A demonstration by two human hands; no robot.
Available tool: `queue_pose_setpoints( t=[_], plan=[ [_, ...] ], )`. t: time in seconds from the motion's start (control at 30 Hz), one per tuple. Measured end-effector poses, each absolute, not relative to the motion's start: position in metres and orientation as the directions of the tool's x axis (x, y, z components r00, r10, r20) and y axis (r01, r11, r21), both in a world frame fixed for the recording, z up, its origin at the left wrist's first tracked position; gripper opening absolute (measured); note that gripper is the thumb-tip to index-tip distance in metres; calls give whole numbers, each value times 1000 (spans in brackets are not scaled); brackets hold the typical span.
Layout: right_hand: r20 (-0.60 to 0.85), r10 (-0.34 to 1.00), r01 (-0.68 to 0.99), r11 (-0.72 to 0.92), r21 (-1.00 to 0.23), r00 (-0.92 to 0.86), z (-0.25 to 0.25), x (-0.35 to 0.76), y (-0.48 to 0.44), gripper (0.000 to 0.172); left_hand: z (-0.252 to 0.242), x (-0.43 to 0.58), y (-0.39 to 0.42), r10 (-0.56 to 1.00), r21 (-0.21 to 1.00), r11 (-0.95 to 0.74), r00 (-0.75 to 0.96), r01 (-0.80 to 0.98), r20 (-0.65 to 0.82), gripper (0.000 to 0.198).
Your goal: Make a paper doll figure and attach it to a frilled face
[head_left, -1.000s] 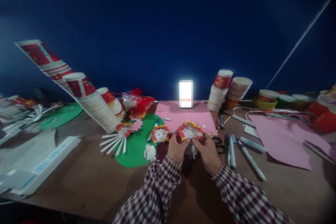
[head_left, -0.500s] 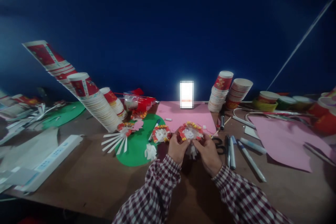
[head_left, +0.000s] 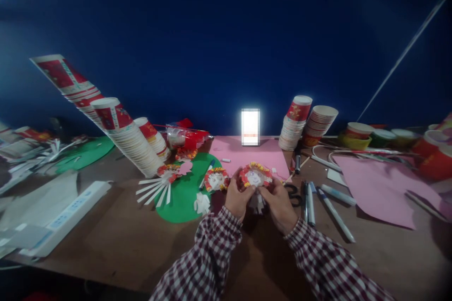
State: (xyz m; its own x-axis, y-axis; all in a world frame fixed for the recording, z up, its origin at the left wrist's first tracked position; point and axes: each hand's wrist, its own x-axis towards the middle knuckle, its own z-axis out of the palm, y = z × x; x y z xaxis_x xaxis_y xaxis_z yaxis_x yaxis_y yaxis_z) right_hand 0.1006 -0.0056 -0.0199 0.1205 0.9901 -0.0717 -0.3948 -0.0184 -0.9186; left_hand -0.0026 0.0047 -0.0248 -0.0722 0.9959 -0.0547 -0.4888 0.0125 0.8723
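While the left hand [head_left: 239, 199] and right hand [head_left: 281, 206] pinch the red-edged paper piece [head_left: 254, 178], its underside is hidden.

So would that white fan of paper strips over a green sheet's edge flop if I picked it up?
The white fan of paper strips would probably flop, since they're long and narrow. Gaps between them suggest it's light. Being spread out, it likely won't roll.

Green sheet [head_left: 188, 190] on brown table [head_left: 137, 249]
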Motion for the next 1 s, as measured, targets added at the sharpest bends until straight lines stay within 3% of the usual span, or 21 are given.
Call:
queue_pose_setpoints(
  t=[0.2, 0.47, 0.6, 1.0],
  plan=[
    [-80, 988, -407, -19, -913, 135, -21, 104, -3, 37, -25, -3, 4, 999, 874, 2, -31, -487, -19, 72],
    [-92, 987, -420, -28, -907, 132, -22, 104, -3, 43, -30, -4, 7, 999, 896, -14, -52, -444, -10, 57],
    [-81, 988, -419, -20, -908, 128, -23, 104, -3, 50, -29, -4, 6, 998, 898, -5, -53, -439, -20, 60],
    [-59, 989, -400, -1, -917, 134, -19, 103, -4, 47, -30, -4, 6, 998, 894, 15, -52, -448, -42, 68]
  ],
)
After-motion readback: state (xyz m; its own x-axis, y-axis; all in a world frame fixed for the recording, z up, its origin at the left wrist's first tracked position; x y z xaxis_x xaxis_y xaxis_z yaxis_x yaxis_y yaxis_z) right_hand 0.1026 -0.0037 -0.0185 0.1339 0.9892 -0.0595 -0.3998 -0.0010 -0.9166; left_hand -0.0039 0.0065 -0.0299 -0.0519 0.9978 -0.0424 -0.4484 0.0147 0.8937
